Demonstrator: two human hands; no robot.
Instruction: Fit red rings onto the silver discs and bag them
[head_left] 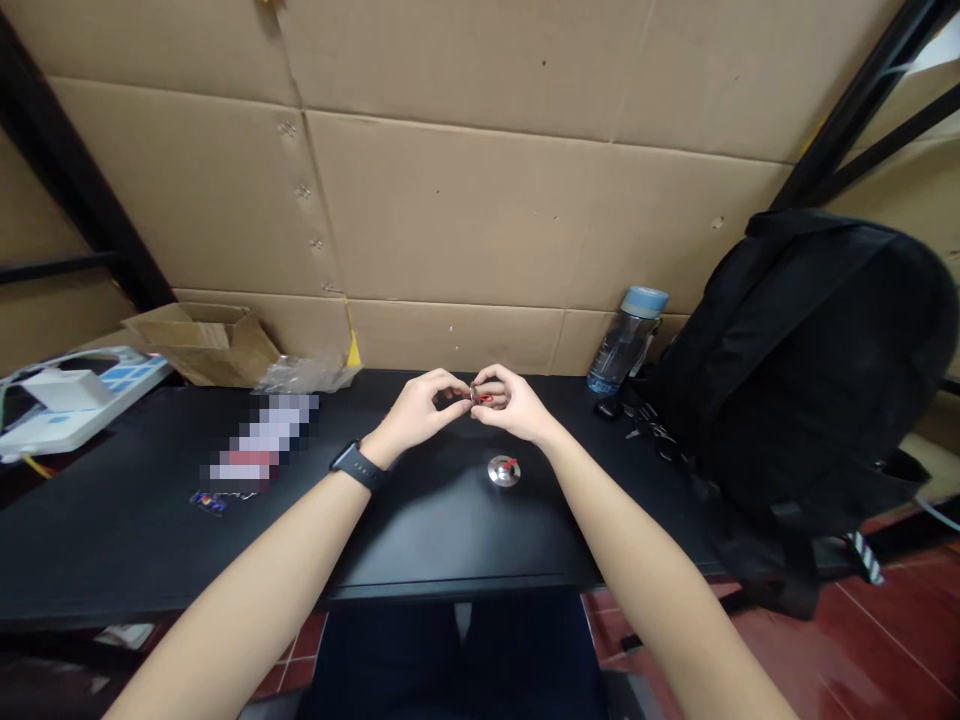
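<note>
The fingers of the left hand (421, 408) and right hand (519, 406) pinch a small disc (474, 394) near the back edge of the black worktop (442, 545); a silver disc (496, 475) lies nearer the front. Lettering on a tag (208, 503) is blurred. Cardboard (450, 220) stands behind.

- The left hand (420, 408) and right hand (519, 402) meet at a small piece (475, 394), blocking the way straight between their fingertips.
- Between the forearms, the desk (450, 535) lies open to its front edge, save for the disc (496, 474), nearer the right forearm.
- Behind the hands, a narrow strip of desk ends at the cardboard wall (442, 220).
- Rightward, a gap leads to the bottle (615, 345) and keys (651, 420); the backpack (825, 390) closes that side.
- Leftward, a gap leads to a pixelated item (259, 440); bag (306, 375), box (214, 350) and power strip (82, 420) crowd the back.
- Front left, outside the forearm, the desk offers passage.
</note>
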